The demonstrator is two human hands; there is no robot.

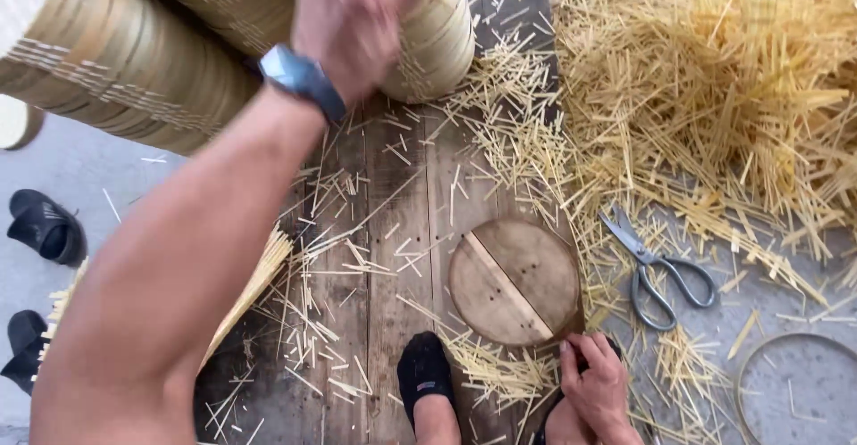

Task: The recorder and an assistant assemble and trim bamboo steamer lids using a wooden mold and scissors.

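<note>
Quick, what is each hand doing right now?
Left hand: blurred, curled against the stack of round bamboo hoops; grip cannot be told.
Right hand: fingers bent at the edge of the round wooden board; nothing visibly held.

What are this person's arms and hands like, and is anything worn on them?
Both arms are bare, with no sleeves or gloves. The left hand has a dark blue-grey wristwatch strapped at the wrist. The right hand wears nothing that shows.
</note>
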